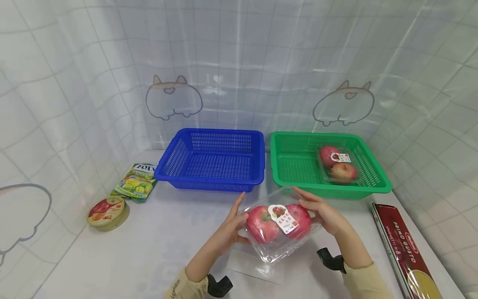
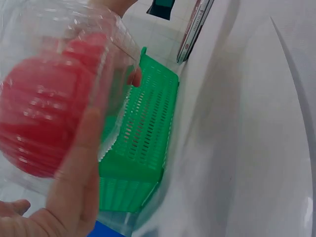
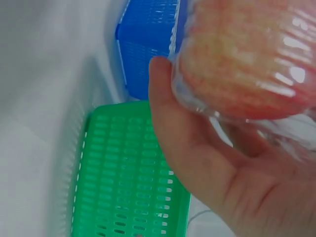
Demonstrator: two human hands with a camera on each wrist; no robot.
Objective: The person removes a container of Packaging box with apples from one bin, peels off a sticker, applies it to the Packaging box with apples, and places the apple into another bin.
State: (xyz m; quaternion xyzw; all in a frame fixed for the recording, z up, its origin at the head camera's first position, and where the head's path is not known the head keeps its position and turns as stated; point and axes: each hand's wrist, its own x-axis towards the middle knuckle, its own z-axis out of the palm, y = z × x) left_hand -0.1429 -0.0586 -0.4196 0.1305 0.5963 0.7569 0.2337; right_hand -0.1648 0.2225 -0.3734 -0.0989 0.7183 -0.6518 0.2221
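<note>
A clear plastic pack of two red apples (image 1: 262, 226), with a white label (image 1: 285, 220) on top, is held up in front of the baskets. My left hand (image 1: 227, 232) grips its left side, the index finger stretched out along the edge. On the opposite side my right hand (image 1: 329, 214) holds the pack by its far right corner. Close up in the left wrist view, fingers (image 2: 81, 173) lie against the plastic beside an apple (image 2: 47, 108). In the right wrist view the hand (image 3: 207, 163) cups the pack under another apple (image 3: 247, 59).
Behind stand a blue basket (image 1: 214, 185) and a green basket (image 1: 298, 189); the green one contains another apple pack (image 1: 341, 170). At left lie a FOX'S candy bag (image 1: 136, 182) and a round tin (image 1: 106, 211). A red spaghetti box (image 1: 405, 245) lies at right. White paper (image 1: 242, 263) is below the pack.
</note>
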